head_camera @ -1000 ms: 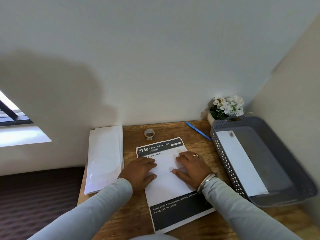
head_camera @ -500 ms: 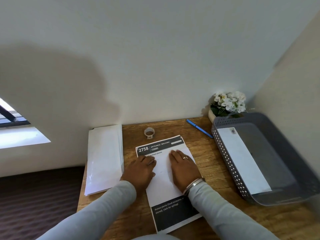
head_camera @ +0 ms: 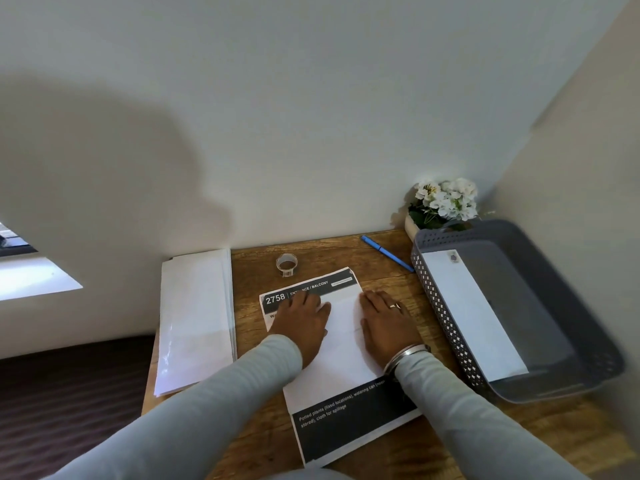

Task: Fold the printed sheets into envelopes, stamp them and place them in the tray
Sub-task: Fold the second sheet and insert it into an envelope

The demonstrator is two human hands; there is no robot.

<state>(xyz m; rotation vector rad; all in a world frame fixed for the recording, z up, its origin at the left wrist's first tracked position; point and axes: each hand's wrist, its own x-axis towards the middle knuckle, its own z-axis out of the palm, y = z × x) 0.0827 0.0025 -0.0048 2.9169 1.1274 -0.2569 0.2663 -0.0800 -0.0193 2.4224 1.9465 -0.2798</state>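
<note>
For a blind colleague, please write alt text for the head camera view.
The left hand and right hand press flat on a folded printed sheet on a wooden desk. A stack of white paper lies to its left; a grey tray holding one white envelope stands to its right.

home desk nook: small wooden table in wall corner, potted white flowers, carpeted floor.

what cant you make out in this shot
Head view only:
- Printed sheet: print beneath the left hand and right hand is covered.
- Mark on the envelope in the tray: too small to read.
- White stack at left: count unclear, edges too fine.
</note>
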